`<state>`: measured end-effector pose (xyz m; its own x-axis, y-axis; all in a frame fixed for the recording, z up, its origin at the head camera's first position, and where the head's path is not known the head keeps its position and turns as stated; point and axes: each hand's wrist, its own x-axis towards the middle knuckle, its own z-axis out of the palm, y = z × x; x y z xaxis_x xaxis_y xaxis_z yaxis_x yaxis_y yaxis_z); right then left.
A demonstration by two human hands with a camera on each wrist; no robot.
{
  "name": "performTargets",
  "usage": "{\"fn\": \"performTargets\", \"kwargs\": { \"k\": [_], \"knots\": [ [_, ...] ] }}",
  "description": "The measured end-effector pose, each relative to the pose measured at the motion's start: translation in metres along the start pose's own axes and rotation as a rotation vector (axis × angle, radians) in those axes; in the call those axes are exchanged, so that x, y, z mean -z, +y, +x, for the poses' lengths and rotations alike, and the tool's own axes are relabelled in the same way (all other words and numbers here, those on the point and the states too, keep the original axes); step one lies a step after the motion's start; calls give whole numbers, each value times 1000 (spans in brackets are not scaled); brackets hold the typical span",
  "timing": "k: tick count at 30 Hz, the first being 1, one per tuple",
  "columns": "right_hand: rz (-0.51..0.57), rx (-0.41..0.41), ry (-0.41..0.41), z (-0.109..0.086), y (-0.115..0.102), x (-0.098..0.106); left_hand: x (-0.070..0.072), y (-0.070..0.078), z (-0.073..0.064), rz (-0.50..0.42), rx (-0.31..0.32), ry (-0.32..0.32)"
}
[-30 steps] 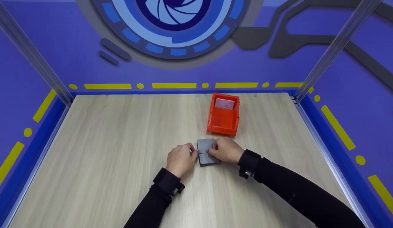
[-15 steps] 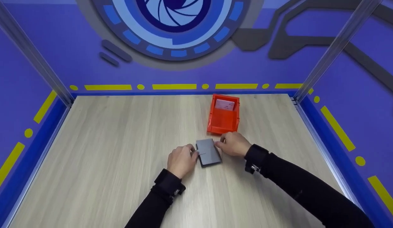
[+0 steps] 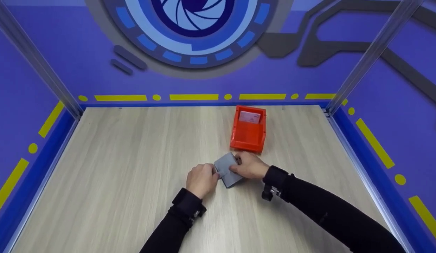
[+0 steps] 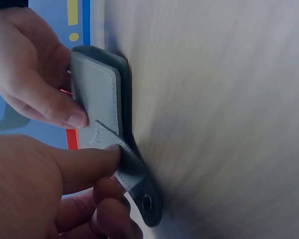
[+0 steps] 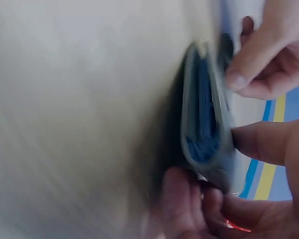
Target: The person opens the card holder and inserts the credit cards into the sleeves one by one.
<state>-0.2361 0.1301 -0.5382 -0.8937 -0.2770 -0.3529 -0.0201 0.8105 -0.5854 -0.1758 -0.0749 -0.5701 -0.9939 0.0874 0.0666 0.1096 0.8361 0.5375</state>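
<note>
A small grey wallet (image 3: 225, 166) with stitched edges is held between the two hands, near the middle of the wooden table. My left hand (image 3: 201, 180) pinches its strap (image 4: 139, 177) between thumb and fingers; a round snap button (image 4: 147, 202) shows near the strap's end. On the other side, my right hand (image 3: 250, 165) grips the wallet body, thumb on the upper face and fingers at the far edge. The right wrist view, partly blurred, looks into the wallet's end (image 5: 204, 109), where dark bluish layers lie inside. Whether the wallet touches the table cannot be told.
Just beyond the right hand stands a red open-fronted bin (image 3: 248, 135), with a pinkish card-like label (image 3: 249, 117) at its back. Blue panels with yellow marks (image 3: 193, 96) wall the wooden table (image 3: 133, 158) at the back and both sides.
My right hand moved off to the wallet's right edge, then came back and took hold of its body. The wallet has turned counter-clockwise. The left hand stays nearly in place.
</note>
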Motion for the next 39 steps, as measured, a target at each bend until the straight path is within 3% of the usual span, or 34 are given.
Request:
{"fn": "performTargets", "kwargs": {
  "k": [4,12,17,20,24,26,34,37,39],
  "knots": [
    [94,44,1,-3,-1,8,2,1,1,-6,1,-29],
    [109,76,13,-10,-7,24,9,3,2,-27,19,-55],
    [64,192,116,-14,-11,30,11,1,2,-25,21,-6],
    [-23,301,241,-18,-14,34,14,0,2,-26,18,38],
    [-256,444,421,-26,-22,36,22,-1,5,-41,8,78],
    [-380,501,474,-28,-26,32,26,-3,6,-46,13,93],
    [-799,694,473,-26,-10,-32,29,-7,4,-41,15,98],
    [-835,759,503,-26,-6,-51,28,-6,4,-51,9,77],
    [-795,768,472,-26,-7,-54,27,-5,4,-58,4,59]
  ]
}}
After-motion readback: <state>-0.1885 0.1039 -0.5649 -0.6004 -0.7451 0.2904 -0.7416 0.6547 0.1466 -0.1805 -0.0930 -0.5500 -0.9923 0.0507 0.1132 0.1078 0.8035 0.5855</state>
